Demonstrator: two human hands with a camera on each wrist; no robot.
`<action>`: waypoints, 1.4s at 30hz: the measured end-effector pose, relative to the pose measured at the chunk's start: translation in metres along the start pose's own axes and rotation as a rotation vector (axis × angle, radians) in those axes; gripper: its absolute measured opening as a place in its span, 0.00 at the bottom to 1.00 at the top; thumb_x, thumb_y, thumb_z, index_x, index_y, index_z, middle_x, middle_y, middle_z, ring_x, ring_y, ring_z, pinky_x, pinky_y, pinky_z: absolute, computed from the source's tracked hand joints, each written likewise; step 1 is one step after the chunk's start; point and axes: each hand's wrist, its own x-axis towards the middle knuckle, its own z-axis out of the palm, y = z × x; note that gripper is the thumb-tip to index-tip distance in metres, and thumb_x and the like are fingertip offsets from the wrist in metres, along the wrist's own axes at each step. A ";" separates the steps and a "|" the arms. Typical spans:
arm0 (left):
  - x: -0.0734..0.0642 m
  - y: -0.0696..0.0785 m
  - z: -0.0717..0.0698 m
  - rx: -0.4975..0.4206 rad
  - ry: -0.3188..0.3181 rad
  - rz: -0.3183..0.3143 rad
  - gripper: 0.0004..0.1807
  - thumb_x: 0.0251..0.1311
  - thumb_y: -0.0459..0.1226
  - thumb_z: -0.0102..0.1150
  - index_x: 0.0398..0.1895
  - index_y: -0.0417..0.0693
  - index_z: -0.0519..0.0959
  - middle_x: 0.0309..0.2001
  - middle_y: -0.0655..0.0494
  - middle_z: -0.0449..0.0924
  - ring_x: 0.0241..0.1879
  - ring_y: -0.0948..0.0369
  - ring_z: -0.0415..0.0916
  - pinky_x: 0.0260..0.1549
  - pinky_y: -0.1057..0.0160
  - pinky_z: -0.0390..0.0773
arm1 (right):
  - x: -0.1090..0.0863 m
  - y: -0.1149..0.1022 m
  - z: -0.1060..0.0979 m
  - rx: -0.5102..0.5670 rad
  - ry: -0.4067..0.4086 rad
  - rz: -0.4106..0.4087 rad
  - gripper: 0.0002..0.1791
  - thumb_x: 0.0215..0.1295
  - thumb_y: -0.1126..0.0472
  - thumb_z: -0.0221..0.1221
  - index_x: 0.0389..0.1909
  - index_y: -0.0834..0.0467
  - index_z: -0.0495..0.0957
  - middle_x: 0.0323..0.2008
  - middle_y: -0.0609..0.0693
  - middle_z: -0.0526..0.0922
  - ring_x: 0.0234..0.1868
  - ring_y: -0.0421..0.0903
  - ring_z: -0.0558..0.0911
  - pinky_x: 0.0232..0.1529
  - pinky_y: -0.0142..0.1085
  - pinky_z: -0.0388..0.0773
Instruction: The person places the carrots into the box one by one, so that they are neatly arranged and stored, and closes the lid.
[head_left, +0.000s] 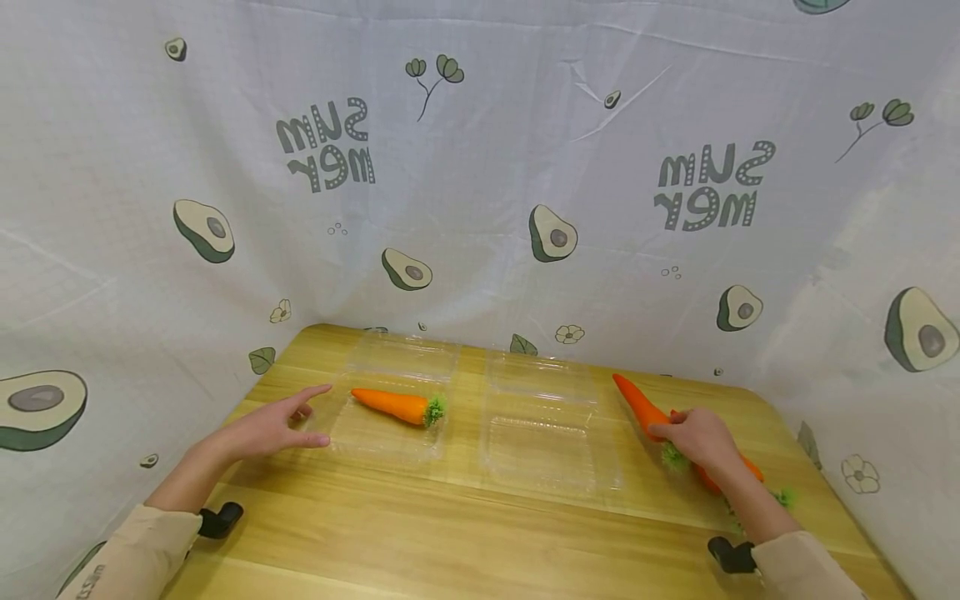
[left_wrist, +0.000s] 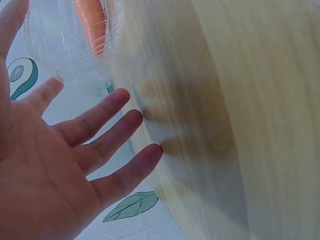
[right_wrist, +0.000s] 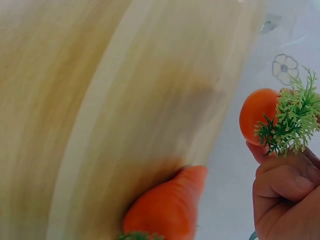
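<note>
My right hand (head_left: 701,437) grips an orange toy carrot (head_left: 637,404) near its leafy end, the tip pointing away and to the left. Green leaves (right_wrist: 295,117) stick out beside the fingers in the right wrist view. Under that hand and forearm lies another carrot (right_wrist: 167,210) on the table, partly hidden in the head view. My left hand (head_left: 273,429) hovers with fingers spread and holds nothing. Right of it stands a clear plastic box (head_left: 375,442) with its lid folded back. One carrot (head_left: 393,405) lies inside, leaves to the right.
A second clear box (head_left: 540,450), its lid (head_left: 540,379) laid back, stands mid-table between the first box and the right hand. The wooden table (head_left: 420,542) ends against a white printed curtain (head_left: 480,167) at the back and sides.
</note>
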 end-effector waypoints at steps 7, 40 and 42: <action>0.000 0.001 0.000 -0.002 0.000 -0.008 0.50 0.61 0.56 0.67 0.80 0.49 0.54 0.61 0.33 0.73 0.61 0.38 0.72 0.55 0.36 0.71 | -0.004 -0.014 -0.006 0.014 0.001 -0.023 0.35 0.63 0.46 0.64 0.53 0.76 0.78 0.51 0.73 0.79 0.43 0.60 0.79 0.44 0.50 0.77; 0.000 -0.001 0.001 -0.001 0.000 0.001 0.51 0.61 0.56 0.66 0.80 0.49 0.53 0.62 0.31 0.73 0.61 0.37 0.72 0.55 0.36 0.72 | -0.008 -0.069 -0.009 0.041 0.013 -0.132 0.32 0.59 0.49 0.67 0.54 0.73 0.80 0.42 0.63 0.84 0.33 0.50 0.75 0.31 0.37 0.67; 0.000 -0.001 0.001 -0.004 0.000 0.002 0.51 0.61 0.56 0.67 0.80 0.48 0.53 0.62 0.31 0.72 0.61 0.37 0.72 0.55 0.36 0.71 | -0.008 -0.072 -0.008 0.049 0.008 -0.134 0.32 0.59 0.49 0.68 0.53 0.73 0.80 0.44 0.64 0.84 0.34 0.50 0.76 0.32 0.37 0.68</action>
